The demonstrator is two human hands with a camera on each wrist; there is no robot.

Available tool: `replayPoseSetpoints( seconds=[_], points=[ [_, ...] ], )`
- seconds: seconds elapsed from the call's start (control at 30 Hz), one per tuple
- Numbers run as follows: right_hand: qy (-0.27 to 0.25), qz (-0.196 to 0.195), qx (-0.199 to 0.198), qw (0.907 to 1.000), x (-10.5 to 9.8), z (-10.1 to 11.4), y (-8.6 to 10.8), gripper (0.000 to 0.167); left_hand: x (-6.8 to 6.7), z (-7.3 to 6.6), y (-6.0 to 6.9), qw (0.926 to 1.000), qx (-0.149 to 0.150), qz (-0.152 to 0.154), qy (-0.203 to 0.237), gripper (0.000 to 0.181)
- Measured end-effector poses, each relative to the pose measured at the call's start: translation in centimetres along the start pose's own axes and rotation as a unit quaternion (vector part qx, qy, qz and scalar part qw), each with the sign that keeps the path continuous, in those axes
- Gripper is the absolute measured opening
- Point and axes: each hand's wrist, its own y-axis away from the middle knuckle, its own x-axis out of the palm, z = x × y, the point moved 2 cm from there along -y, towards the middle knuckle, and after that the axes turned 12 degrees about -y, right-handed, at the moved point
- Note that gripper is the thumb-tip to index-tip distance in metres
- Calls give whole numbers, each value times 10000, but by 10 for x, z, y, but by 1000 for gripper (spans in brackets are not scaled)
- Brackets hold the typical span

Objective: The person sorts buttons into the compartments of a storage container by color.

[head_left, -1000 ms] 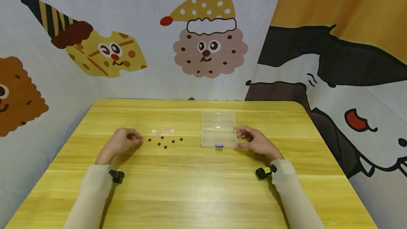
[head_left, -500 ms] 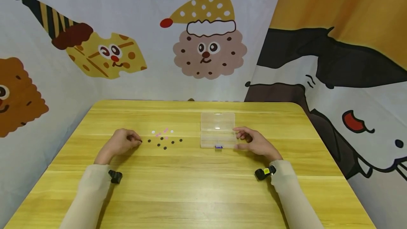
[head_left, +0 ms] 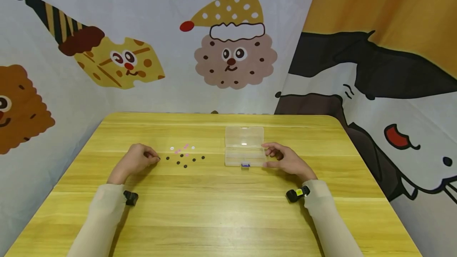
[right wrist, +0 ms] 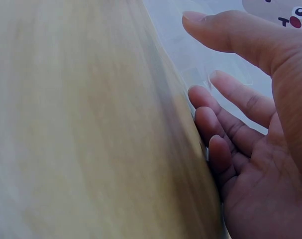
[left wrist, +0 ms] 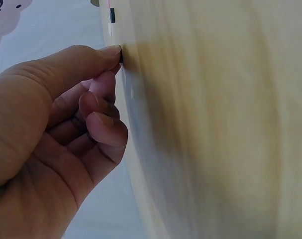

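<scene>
At the wooden counter [head_left: 221, 213], the right hand [head_left: 288, 162] has its thumb and fingers apart, while the left hand [head_left: 136, 159] pinches with thumb and forefinger. An open clear box [head_left: 244, 154] sits at the right hand's fingertips. Black discs [head_left: 178, 162], white discs [head_left: 193, 147] and pink pieces [head_left: 186, 146] lie scattered between box and left hand, whose fingers clamp one small dark piece [left wrist: 121, 54].

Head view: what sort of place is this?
Probably an indoor corner set up for recording: cartoon-printed fabric hangs behind a wood-grain table, and small black cameras sit at both wrists.
</scene>
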Motion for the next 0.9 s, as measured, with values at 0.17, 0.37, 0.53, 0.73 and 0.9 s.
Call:
replayPoseSetpoints(
  seconds=[0.17, 0.37, 0.53, 0.73, 0.9],
  points=[
    [12, 21, -13, 10000, 1, 1, 1, 63, -1, 1, 1, 10000, -9, 13, 24, 12],
    [-17, 34, -22, 10000, 1, 2, 2, 64, -1, 2, 2, 10000, -62, -31, 30, 14],
    [-25, 20, -43, 10000, 1, 3, 3, 64, 0, 2, 2, 9999, -69, -83, 37, 15],
    [2, 30, -78, 10000, 1, 3, 3, 64, -1, 2, 4, 9998, -120, -85, 129, 16],
    [31, 25, -116, 9999, 1, 1, 2, 64, -1, 0, 4, 9996, -130, -152, 193, 16]
  ],
)
